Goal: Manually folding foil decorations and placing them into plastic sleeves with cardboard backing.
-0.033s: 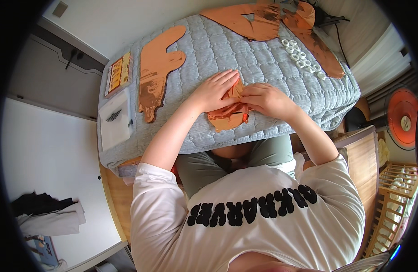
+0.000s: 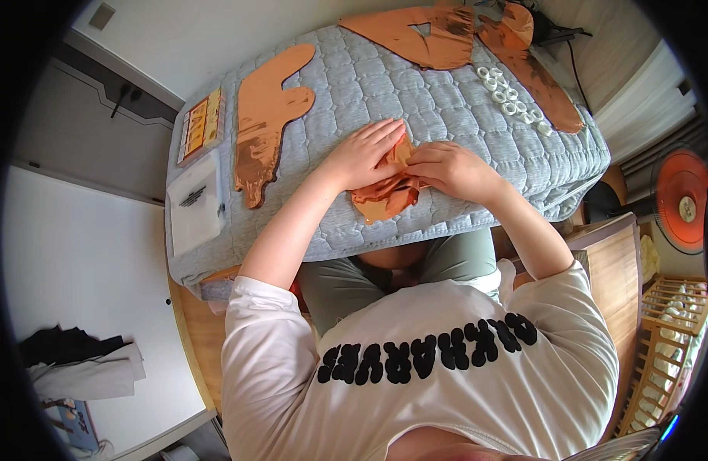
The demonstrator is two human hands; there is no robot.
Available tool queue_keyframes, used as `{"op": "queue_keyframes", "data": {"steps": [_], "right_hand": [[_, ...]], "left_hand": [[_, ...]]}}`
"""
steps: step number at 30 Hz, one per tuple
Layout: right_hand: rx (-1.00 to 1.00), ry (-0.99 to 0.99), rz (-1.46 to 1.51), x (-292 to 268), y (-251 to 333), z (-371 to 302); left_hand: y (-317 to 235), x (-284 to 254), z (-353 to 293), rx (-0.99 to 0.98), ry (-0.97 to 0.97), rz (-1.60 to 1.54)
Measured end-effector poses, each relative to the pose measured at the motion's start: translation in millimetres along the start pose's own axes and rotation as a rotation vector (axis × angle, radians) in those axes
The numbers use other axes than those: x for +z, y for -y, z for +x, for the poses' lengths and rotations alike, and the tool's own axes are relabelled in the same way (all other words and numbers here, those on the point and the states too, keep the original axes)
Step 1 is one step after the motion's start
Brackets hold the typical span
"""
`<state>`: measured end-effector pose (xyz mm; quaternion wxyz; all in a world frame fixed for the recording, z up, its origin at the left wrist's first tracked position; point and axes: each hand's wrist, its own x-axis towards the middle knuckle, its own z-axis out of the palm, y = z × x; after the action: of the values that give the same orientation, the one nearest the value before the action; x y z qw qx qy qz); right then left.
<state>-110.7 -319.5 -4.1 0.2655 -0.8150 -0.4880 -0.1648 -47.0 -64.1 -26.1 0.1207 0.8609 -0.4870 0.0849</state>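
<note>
A crumpled rose-gold foil balloon (image 2: 383, 201), flat and creased, lies near the front edge of the quilted mattress. Over its far left part rests my left hand (image 2: 368, 156), palm down with fingers stretched out. From the right, my right hand (image 2: 452, 167) pinches the balloon between thumb and curled fingers; the exact spot is hidden under the fingertips. Farther left is another flat foil balloon (image 2: 275, 104), curved and partly wrinkled. Toward the back lie a large foil balloon (image 2: 411, 38) with a small triangular opening and a long foil balloon (image 2: 542, 88) at the right.
Several small white rings (image 2: 509, 100) lie at the back right. On the left edge are a red and yellow box (image 2: 201, 127) and a whitish flat pouch (image 2: 196, 203). An orange fan (image 2: 683, 201) stands right of the grey mattress (image 2: 350, 104), above a wooden rack (image 2: 661, 346).
The near end of the crumpled foil balloon has folded and creased more, and its glossy folds have shifted. Both hands stay in nearly the same place.
</note>
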Motion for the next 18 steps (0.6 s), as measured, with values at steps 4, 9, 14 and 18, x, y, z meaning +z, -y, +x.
{"op": "queue_keyframes", "data": {"steps": [4,9,14,18], "right_hand": [[0.058,0.057,0.098,4,-5,1],[0.067,-0.019,0.113,4,1,9],[0.193,0.036,0.207,6,-1,13],[0.282,-0.038,0.282,14,1,20]], "left_hand": [[3,3,0,0.018,-0.011,0.043],[-2,-3,2,0.002,-0.016,-0.013],[4,-2,0,0.025,-0.018,-0.028],[6,-4,-1,0.052,-0.007,-0.107]]}}
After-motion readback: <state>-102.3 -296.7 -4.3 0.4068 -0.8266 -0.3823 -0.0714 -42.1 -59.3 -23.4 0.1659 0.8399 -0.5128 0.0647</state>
